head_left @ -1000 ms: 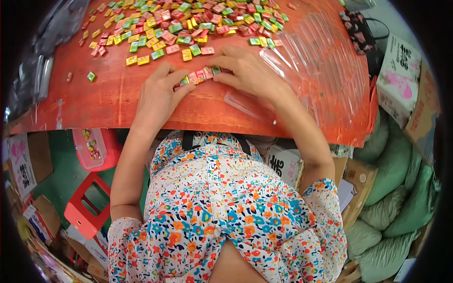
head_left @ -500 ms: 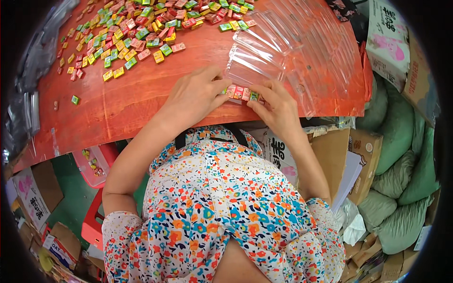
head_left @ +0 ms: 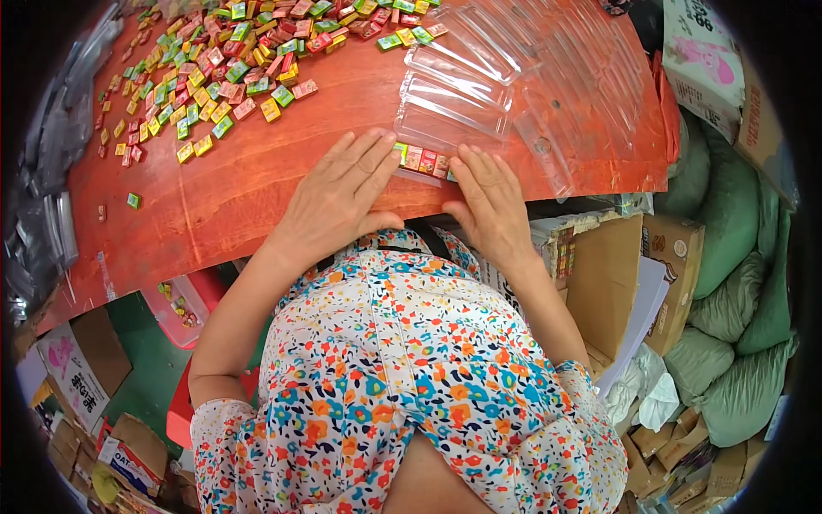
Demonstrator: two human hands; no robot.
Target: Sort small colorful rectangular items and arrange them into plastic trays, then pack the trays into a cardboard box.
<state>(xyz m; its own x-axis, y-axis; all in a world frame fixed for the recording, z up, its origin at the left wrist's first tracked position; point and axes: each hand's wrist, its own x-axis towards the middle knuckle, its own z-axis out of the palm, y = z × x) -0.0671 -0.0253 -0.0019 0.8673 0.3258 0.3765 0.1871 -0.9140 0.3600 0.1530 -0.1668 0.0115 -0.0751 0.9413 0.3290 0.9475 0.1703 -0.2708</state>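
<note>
L hand point(head_left: 338, 195) & R hand point(head_left: 492, 204) now flattened at box row point(head_left: 426, 161) ends.

At twelve o'clock from the view's centre, a short row of miniature printed boxes point(head_left: 424, 160) lies near the edge of the red tabletop point(head_left: 231, 197). The left hand point(head_left: 336, 195), toward ten o'clock, is palm down, its extended fingers reaching the row's nine-o'clock end; the right hand point(head_left: 494, 204), at two, covers the three-o'clock end with its fingers. A heap of loose red, yellow and green boxes point(head_left: 248, 64) spreads at eleven. Clear plastic trays point(head_left: 455, 104) overlap between twelve and two. Green sacks point(head_left: 728, 231) sit around three, and a floral-print shirt point(head_left: 402, 351) fills six.
</note>
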